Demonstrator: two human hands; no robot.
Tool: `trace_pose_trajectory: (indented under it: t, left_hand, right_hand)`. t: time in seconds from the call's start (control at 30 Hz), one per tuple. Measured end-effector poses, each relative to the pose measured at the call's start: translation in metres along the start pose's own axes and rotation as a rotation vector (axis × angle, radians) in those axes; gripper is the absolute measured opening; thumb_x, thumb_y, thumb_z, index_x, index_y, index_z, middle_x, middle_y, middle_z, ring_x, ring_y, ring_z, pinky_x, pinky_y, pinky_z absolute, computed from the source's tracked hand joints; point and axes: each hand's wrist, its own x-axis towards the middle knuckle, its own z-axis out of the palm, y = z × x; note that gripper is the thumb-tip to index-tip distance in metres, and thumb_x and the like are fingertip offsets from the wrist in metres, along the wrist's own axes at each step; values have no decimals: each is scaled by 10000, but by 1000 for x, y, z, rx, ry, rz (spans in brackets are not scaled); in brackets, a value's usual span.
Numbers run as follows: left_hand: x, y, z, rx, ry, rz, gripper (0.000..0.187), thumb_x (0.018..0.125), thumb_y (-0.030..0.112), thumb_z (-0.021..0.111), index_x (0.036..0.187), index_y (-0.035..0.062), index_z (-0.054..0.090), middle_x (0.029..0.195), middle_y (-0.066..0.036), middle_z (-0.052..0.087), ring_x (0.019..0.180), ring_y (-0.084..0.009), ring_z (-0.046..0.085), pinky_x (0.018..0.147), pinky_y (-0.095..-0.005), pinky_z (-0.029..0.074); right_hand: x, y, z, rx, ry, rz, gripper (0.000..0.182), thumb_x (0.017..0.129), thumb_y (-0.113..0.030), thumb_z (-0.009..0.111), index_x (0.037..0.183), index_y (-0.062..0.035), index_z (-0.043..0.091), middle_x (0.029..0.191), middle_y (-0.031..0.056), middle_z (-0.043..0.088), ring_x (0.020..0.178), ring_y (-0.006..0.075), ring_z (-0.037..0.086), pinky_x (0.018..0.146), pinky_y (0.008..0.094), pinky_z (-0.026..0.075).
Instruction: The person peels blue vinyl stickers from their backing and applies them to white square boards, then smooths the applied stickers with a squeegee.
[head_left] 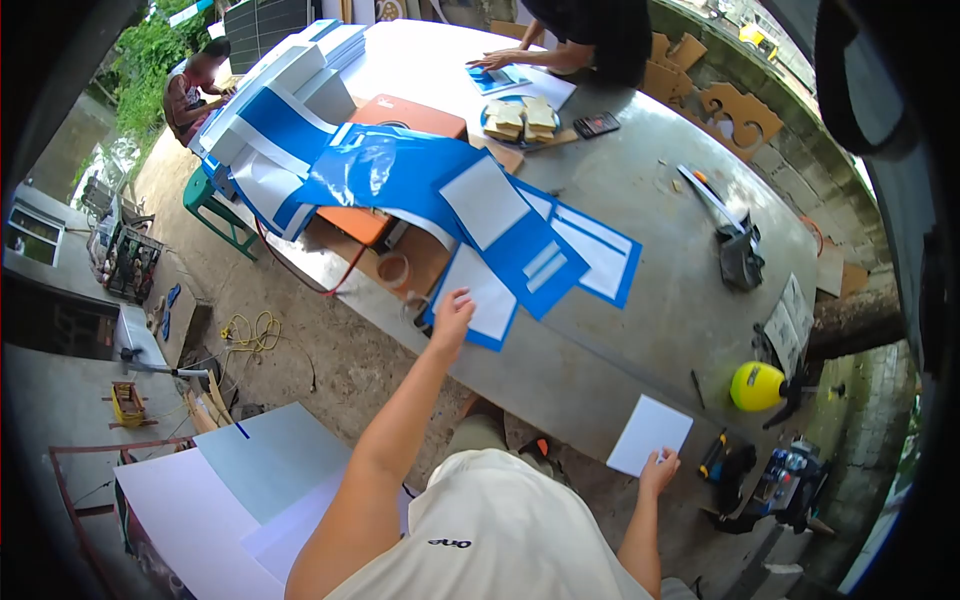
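Note:
My left hand (452, 312) reaches out to the near edge of a blue-and-white printed sheet (480, 298) lying on the grey table (640, 300), fingertips resting on its white panel. More blue-and-white sheets (520, 235) overlap beside and behind it. My right hand (658, 470) holds a plain white sheet (650, 433) by its lower corner, at the table's near edge. Both arms are bare.
An orange machine (410, 118) sits under a glossy blue film (380, 170). Stacked blue-and-white panels (270, 110) lie far left. Another person (585, 35) works at the far end near a plate of cards (522, 120). A yellow tool (757, 387) and black clamp (740, 255) sit right. White boards (230, 490) lie below left.

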Motion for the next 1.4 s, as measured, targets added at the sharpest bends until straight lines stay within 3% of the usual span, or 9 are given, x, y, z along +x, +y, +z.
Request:
trace_pose_trajectory:
  t: [0.07, 0.33, 0.43, 0.6, 0.7, 0.83, 1.07, 1.23, 1.4]
  left_hand:
    - [59, 0, 19, 44, 59, 52, 505, 951, 201, 660, 1425, 110, 512, 1426, -202, 521, 1276, -268, 524, 1073, -403, 420]
    - [147, 11, 64, 381, 372, -109, 551, 805, 252, 742, 1325, 120, 618, 1291, -244, 593, 1199, -380, 580, 996, -445, 493]
    - [150, 16, 68, 342, 355, -93, 544, 832, 301, 737, 1343, 174, 600, 1377, -284, 503, 1331, -447, 445, 1129, -466, 380]
    - [156, 18, 75, 168, 362, -42, 370, 874, 121, 721, 1238, 64, 688, 1207, -176, 678, 1110, -284, 647, 931, -371, 518]
    - [153, 13, 76, 170, 324, 177, 384, 847, 30, 712, 1229, 47, 693, 1134, -111, 669, 974, -197, 625, 852, -337, 521]
    - [101, 68, 74, 102, 238, 362, 456, 851, -29, 697, 1300, 1, 624, 1165, -68, 589, 887, -134, 602, 756, -274, 556]
    - [-30, 139, 47, -259, 114, 328, 483, 972, -20, 574, 1432, -44, 430, 1173, -128, 590, 968, -150, 651, 866, -330, 603]
    - [-90, 131, 32, -359, 102, 331, 531, 975, -29, 573, 1465, -22, 367, 1218, -114, 570, 1026, -166, 660, 913, -341, 593]
    - [-128, 116, 42, -379, 176, 343, 615, 966, -28, 601, 1500, 19, 299, 1361, -129, 461, 1119, -185, 611, 931, -365, 581]
  right_hand:
    - [-3, -43, 9, 110, -173, 90, 293, 867, -100, 714, 1137, -30, 626, 1083, 156, 590, 1002, 320, 602, 888, 433, 487]
    - [-7, -217, -6, 195, -345, -114, 234, 884, -39, 694, 1112, -21, 646, 1077, 135, 572, 919, 264, 598, 819, 380, 512]
    - [3, -213, 5, 169, -370, -95, 218, 880, -26, 680, 1096, -14, 654, 1067, 134, 576, 907, 259, 600, 814, 376, 508]
    - [31, -221, 10, 164, -371, -144, 182, 891, -43, 674, 1072, -23, 671, 1060, 123, 591, 918, 245, 608, 822, 355, 509]
    - [52, -240, 10, 249, -360, -262, 169, 890, -35, 665, 1056, -7, 676, 1044, 124, 602, 915, 252, 620, 843, 354, 510]
    - [72, -288, 1, 422, -393, -346, 138, 935, -54, 641, 1061, -6, 675, 1002, 111, 640, 908, 221, 644, 825, 336, 519]
    - [59, -393, -45, 671, -451, -615, 134, 915, -35, 666, 1048, -24, 682, 1000, 126, 662, 905, 246, 648, 816, 340, 516]
    - [13, -439, -76, 620, -540, -1124, 428, 747, -124, 838, 1137, -85, 668, 1179, 126, 629, 1106, 351, 571, 952, 427, 465]
    - [-25, -440, -61, 497, -451, -1244, 463, 740, -42, 796, 1179, -91, 655, 1156, 134, 607, 1070, 335, 577, 909, 428, 478]
